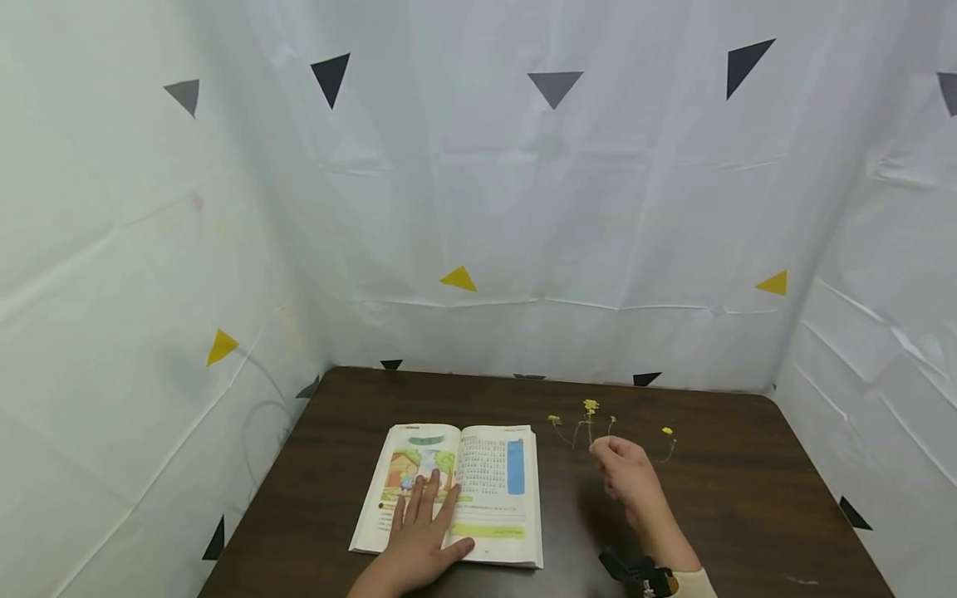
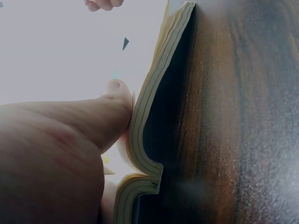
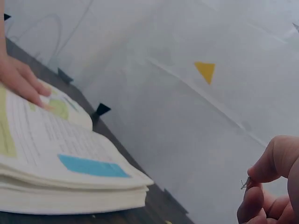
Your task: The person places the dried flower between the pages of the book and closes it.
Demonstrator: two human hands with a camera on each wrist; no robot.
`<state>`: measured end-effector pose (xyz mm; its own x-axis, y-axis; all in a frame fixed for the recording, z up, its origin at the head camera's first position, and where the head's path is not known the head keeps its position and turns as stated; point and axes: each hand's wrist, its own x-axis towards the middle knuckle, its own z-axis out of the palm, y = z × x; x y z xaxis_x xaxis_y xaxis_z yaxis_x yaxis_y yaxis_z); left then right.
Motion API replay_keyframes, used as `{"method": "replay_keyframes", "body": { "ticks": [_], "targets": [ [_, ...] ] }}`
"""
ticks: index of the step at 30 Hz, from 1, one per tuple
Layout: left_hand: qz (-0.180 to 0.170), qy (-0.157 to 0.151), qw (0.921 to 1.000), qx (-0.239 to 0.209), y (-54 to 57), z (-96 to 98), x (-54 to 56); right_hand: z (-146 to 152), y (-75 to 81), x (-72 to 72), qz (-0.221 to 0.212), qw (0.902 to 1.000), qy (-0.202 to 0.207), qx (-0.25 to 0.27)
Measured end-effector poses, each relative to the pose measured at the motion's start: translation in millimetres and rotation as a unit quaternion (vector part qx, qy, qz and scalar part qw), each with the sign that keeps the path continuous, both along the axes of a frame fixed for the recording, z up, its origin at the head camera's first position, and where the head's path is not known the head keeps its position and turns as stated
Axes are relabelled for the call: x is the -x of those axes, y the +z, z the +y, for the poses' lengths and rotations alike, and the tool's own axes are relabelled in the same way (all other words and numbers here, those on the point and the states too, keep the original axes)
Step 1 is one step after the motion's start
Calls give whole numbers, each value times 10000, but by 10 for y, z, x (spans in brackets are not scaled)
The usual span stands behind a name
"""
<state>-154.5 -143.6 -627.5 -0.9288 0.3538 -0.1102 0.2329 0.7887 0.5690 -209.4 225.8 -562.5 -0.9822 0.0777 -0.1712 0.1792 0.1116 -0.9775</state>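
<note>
An open book [image 1: 516, 544] with printed, coloured pages lies on the dark table. My left hand [image 1: 419, 536] rests on it, fingers spread across the left page and thumb reaching past the fold. In the left wrist view the thumb [image 2: 114, 109] lies at the book's lower edge [image 2: 154, 88]. To the right of the book, my right hand [image 1: 631, 482] pinches thin stems with small yellow flowers [image 1: 591, 407] between thumb and forefinger. The right wrist view shows the short stem ends [image 3: 245, 184] poking out of the pinch. How many stems it holds cannot be told.
Another yellow flower [image 1: 668, 432] on a thin stem shows just right of my right hand; whether it is held is unclear. White sheeting [image 1: 553, 224] with grey, black and yellow triangles rises behind and beside the brown wooden table [image 1: 748, 498].
</note>
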Motion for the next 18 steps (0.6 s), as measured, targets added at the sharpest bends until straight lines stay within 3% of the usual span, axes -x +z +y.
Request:
{"method": "replay_keyframes", "body": {
  "ticks": [4, 10, 18],
  "targets": [
    [5, 2, 10000, -4, 1, 3, -4, -121, -16, 0, 54, 9999, 24, 133],
    [56, -20, 10000, 23, -17, -9, -15, -479, -99, 3, 225, 9992, -260, 216],
    [176, -14, 9998, 62, -26, -2, -14, -859, -188, 44, 155, 9998, -28, 135]
  ]
}}
